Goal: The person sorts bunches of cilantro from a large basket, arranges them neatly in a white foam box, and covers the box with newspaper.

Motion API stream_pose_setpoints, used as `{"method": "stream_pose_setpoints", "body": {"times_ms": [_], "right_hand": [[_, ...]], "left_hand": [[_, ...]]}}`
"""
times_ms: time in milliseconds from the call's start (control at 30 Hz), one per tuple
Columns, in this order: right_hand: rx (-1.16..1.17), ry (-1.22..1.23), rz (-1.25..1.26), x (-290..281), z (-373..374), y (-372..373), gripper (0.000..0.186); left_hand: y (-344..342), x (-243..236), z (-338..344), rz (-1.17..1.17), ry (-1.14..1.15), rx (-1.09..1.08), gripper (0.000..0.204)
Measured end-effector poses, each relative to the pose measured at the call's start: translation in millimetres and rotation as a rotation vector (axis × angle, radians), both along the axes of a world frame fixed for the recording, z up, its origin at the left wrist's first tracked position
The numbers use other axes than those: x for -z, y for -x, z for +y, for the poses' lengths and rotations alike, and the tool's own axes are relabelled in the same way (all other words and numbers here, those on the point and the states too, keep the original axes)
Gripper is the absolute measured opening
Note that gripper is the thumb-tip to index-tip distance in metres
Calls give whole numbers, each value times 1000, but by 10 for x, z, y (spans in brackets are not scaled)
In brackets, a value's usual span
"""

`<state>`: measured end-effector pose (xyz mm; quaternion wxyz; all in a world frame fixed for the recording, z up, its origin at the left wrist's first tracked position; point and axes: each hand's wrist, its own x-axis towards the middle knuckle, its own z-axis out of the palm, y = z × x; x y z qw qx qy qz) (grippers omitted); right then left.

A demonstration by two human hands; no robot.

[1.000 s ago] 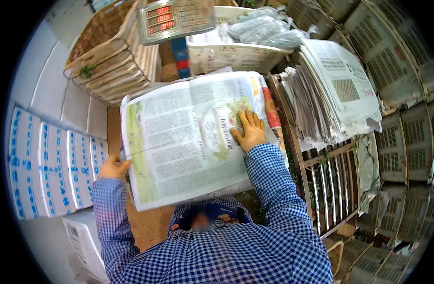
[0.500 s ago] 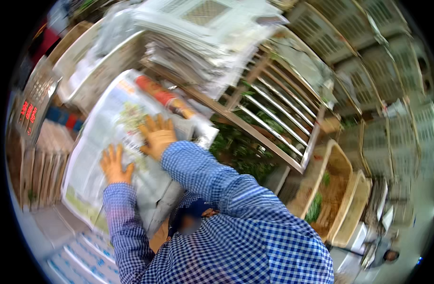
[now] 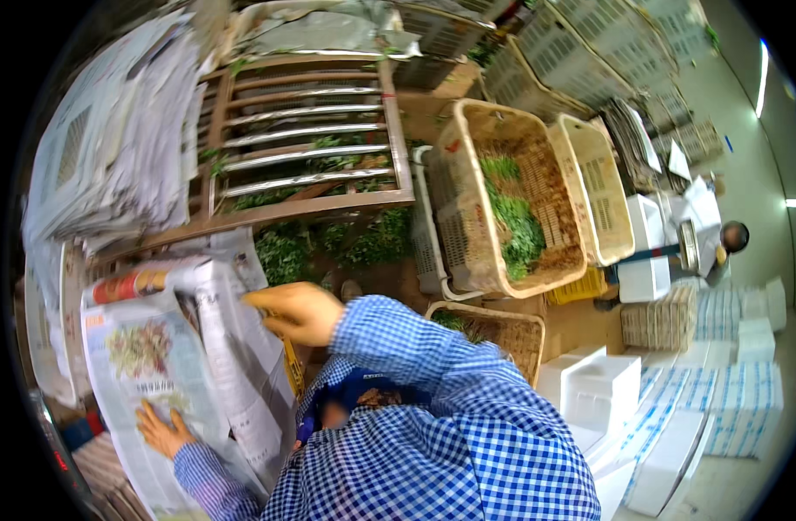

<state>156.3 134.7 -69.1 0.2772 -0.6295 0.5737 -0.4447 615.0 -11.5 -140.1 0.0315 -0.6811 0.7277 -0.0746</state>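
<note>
Spread newspapers (image 3: 146, 347) lie at the lower left, with a folded, creased part (image 3: 241, 373) along their right side and a red-printed strip at the top. My left hand (image 3: 163, 430) rests on the printed sheet, fingers spread. My right hand (image 3: 298, 313) is at the right edge of the papers, its fingers pointing left and blurred; I cannot tell whether it grips a sheet. Above the papers, a thick stack of newspapers (image 3: 128, 130) lies beside a metal slatted rack (image 3: 298, 195).
Leafy greens (image 3: 363, 243) show below the rack. A crate with greens (image 3: 554, 200), another crate (image 3: 606, 191) and a smaller crate (image 3: 511, 321) stand to the right. White foam boxes (image 3: 615, 391) fill the lower right. A co-worker (image 3: 719, 265) is at the far right.
My view has swung to the right, bringing crates and boxes in. My right hand has moved from flat on the page to its edge; my left hand has come onto the sheet.
</note>
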Motion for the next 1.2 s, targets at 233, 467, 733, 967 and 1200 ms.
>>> {"method": "stream_pose_setpoints", "body": {"times_ms": [233, 467, 733, 967, 1200], "right_hand": [[1382, -415, -23, 525, 2458, 1774, 33], [1661, -303, -558, 1950, 3289, 3418, 38], [1551, -724, -600, 2241, 3172, 4348, 45], [921, -1610, -72, 1839, 2571, 4494, 67], [1142, -1452, -329, 1735, 2921, 5368, 57]], "left_hand": [[1846, -812, -423, 259, 310, 585, 61], [5693, -935, -135, 629, -33, 1279, 53], [7639, -101, -133, 459, -356, 1084, 55], [7719, 65, -259, 623, -400, 1076, 48], [7672, 85, -283, 613, -384, 1134, 39]]}}
